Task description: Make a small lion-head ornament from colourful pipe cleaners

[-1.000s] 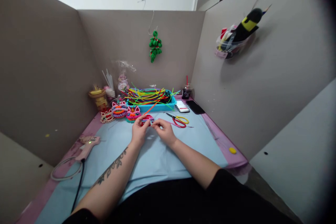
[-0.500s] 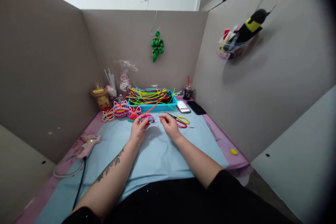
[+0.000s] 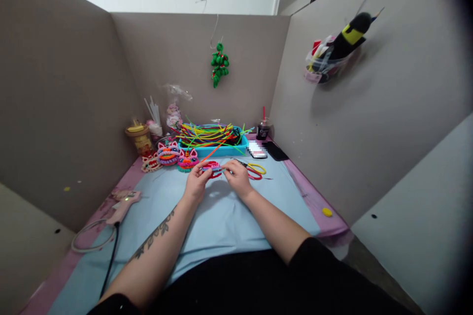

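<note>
Pinching a looped red, pink and blue fuzzy-stem piece [image 3: 213,164] in left-hand fingers [image 3: 204,175]; back at its right end with bent right-hand fingers [image 3: 229,167] after being clear of it, cannot tell whether pinching; apparently resuming two-handed handling.

Pink counter [image 3: 334,226] had pale-blue sheet [image 3: 229,216] spread over it. Glue gun [image 3: 123,207], animal-face crafts [image 3: 168,154], blue tray [image 3: 210,151], scissors [image 3: 252,166], black phone [image 3: 274,151], yellow disc [image 3: 327,212] lay there.

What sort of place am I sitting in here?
Probably a craft workstation: there's a blue tray heaped with what look like colorful pipe cleaners, a pink hot-glue gun, and several fuzzy animal-face figures.
</note>
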A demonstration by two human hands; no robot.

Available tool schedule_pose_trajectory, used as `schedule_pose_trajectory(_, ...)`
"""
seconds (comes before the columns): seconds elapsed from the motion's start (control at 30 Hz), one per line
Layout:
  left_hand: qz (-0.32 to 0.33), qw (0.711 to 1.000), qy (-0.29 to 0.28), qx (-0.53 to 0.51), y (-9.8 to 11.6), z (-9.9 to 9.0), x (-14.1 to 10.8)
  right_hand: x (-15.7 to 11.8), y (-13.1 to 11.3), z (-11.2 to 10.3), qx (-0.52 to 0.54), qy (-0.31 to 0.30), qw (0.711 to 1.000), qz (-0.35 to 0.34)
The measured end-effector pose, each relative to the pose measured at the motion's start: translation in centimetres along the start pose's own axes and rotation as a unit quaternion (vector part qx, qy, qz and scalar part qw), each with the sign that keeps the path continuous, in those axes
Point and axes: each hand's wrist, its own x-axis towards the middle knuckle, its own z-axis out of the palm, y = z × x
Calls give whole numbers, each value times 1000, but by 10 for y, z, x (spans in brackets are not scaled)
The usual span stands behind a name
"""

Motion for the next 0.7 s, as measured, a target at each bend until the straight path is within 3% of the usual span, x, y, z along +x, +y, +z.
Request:
schedule_pose_trajectory(0.43, 20, 999, 10, 31, 3, 4, -1, 2, 1, -2, -11, 0, 997, -72)
schedule_pose_trajectory(0.7, 21, 1000, -5, 17, 0, 4, -2, 5, 1, -4, -20, -2, 998, -62)
